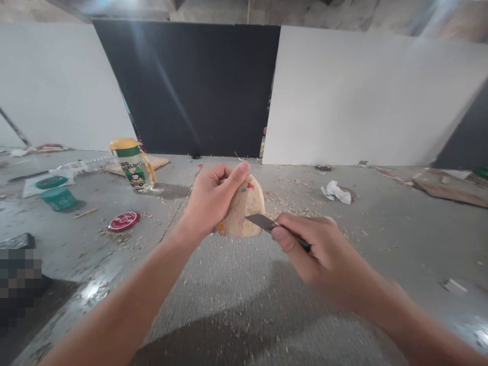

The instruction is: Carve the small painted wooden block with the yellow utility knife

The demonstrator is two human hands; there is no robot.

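Observation:
My left hand (213,195) is closed on a pale, rounded piece of wood (246,213) and holds it up above the grey floor, thumb at its top edge. Small red, green and yellow paint marks show on the wood's face. In my right hand (308,246) is a utility knife (292,236) with a dark handle, gripped between thumb and fingers. Its blade (260,220) points left and lies over the lower right face of the wood; whether it touches is hard to tell.
Wood shavings (293,206) litter the grey floor (229,305). To the left stand a yellow-lidded bottle (132,168), a teal cup (58,199) and a red round lid (124,221). Crumpled white paper (336,192) lies on the right. A black panel (190,86) and white panels (366,96) stand behind.

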